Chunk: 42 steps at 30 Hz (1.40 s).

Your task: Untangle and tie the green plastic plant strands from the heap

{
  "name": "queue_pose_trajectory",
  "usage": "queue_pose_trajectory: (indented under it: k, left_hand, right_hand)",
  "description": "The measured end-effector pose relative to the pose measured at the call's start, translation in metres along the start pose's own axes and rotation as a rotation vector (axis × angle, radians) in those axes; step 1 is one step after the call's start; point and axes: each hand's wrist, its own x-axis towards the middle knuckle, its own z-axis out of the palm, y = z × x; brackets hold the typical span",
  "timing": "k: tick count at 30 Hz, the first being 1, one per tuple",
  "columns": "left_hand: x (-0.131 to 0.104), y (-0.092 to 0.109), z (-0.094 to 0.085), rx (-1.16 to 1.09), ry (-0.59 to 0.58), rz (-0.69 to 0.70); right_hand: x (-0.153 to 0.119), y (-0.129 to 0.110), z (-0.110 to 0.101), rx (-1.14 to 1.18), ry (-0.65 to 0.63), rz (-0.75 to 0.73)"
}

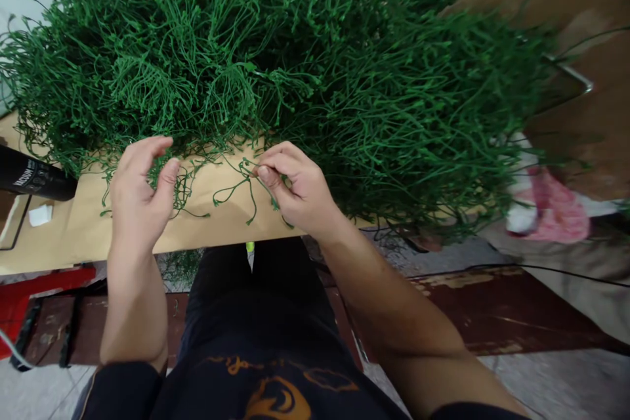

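My right hand pinches a small green plastic stem with several thin curly branches, held just above the brown table covering. To its left, my left hand is raised with thumb and fingers apart and nothing between them. A few loose green stems lie beside and behind that hand. A large heap of similar green stems rises right behind both hands, and a further pile of longer stems spreads to the right.
A black vacuum bottle stands at the left edge, near a white scrap. Brown cardboard leans at the right, above a pink cloth. Below the table front are a red frame and a dark cable.
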Motion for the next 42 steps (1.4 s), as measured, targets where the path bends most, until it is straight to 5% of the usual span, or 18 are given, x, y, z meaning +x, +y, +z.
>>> queue_pose_trajectory:
  k: [2,7,11,17,28,35,42]
  left_hand:
    - [-0.003,0.009,0.006,-0.239,0.010,0.022]
    - [-0.010,0.020,0.057,-0.531,-0.303,-0.059]
    - [-0.013,0.025,0.076,-0.669,-0.393,-0.198]
    - [-0.020,0.031,0.077,-0.680,-0.426,-0.174]
    - [-0.017,0.056,0.081,-0.824,-0.357,-0.121]
    - [-0.014,0.047,0.075,-0.789,-0.458,-0.167]
    - [-0.013,0.046,0.065,-0.438,-0.412,0.058]
  right_hand:
    - [0.000,-0.002,0.003,0.015,-0.007,0.008]
    - [-0.002,-0.005,0.009,0.065,0.001,-0.008]
    - [-0.003,0.000,0.003,0.091,0.032,0.065]
    - [0.002,0.000,-0.004,0.152,0.115,0.246]
    - [0.037,-0.005,-0.018,-0.030,0.215,0.122]
    - [0.043,0.000,-0.022,0.434,0.059,0.275]
    - [0.045,-0.016,-0.014,0.709,-0.058,0.398]
